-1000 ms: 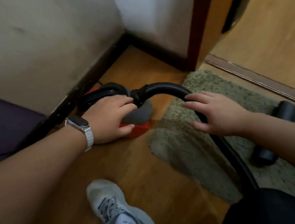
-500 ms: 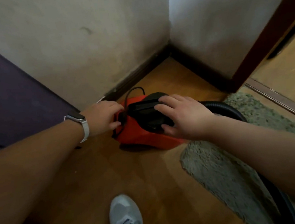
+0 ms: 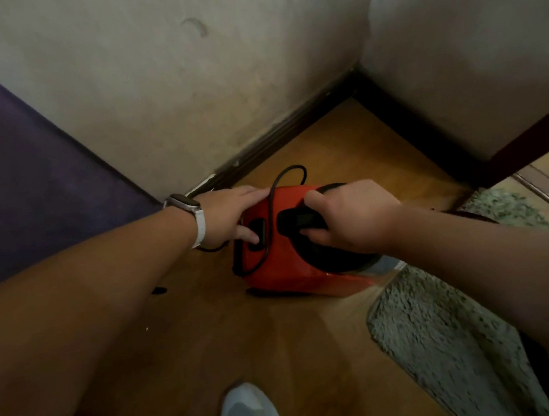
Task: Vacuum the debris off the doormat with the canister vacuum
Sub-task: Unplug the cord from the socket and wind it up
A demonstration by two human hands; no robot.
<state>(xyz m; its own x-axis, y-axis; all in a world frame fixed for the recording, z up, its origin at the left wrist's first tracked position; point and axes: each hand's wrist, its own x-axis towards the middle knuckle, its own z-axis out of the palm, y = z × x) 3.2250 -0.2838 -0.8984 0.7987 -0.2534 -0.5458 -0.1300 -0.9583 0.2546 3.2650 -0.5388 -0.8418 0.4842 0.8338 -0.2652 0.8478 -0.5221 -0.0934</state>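
Both on canister vacuum (image 3: pixel 284 275): left hand (image 3: pixel 229 214) touching, right hand (image 3: pixel 356 220) gripping handle (image 3: pixel 297 220)

Left grip (image 3: pixel 229 214) spread flat; right grip (image 3: pixel 351 219) curled.

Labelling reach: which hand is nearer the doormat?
Right. The right hand grips the carry handle of the canister vacuum, toward the doormat; the left hand touches its opposite end, farther away.
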